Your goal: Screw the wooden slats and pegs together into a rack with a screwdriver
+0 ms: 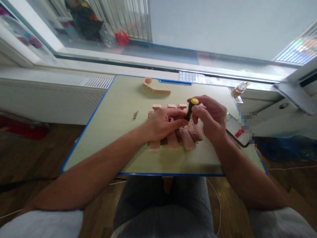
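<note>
Right hand (210, 120) pinches the screwdriver (190, 108) by its stubby yellow-black handle, held near upright, tip hidden behind the left fingers, probably so the load goes straight down. Left hand (162, 124) lies curled and pressed on the slats (173, 140) at table (119, 112) centre, likely pinning them against twist. Curved piece (155, 86) sits at 12 o'clock from the hands, loose screw (135, 114) at 9, phone (236, 130) at 3, all apart from the work.

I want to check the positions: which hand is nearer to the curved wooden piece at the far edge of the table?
Left. The left hand lies below the curved wooden piece, slightly right. The right hand, gripping the screwdriver, is farther right.
</note>
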Demonstrator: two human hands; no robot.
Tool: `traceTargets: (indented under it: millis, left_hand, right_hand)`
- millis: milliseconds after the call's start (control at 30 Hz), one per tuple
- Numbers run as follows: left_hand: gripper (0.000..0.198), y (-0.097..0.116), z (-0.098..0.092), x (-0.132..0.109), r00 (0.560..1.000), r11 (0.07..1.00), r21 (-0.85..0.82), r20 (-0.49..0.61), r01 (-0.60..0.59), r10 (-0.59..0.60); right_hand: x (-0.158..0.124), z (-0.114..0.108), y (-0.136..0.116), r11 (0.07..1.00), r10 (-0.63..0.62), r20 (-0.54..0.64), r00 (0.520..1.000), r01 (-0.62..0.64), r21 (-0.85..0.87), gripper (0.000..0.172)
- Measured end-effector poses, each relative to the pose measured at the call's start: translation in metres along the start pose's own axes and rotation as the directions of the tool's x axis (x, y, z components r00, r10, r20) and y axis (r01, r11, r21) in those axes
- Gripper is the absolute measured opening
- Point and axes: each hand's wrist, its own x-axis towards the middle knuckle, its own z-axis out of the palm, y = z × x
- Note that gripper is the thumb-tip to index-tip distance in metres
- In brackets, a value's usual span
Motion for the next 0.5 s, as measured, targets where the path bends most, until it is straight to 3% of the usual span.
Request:
traceTargets:
  millis: [333,500]
  left_hand:
    - [0.034,0.0021,0.0005,-0.0007,0.998,0.999,0.023,-0.056,-0.023,0.024]
    - [0.03,0.0008,0.0013,-0.0005,0.999,1.0,-0.005,-0.041,0.003,-0.003]
  right_hand:
    - [-0.0017,0.002,0.0007,0.999,0.002,0.005,1.0,-0.002,-0.044,0.035]
    - [-0.001,0.001,-0.001,1.0,0.012,0.003,1.0,-0.012,-0.013,0.028]
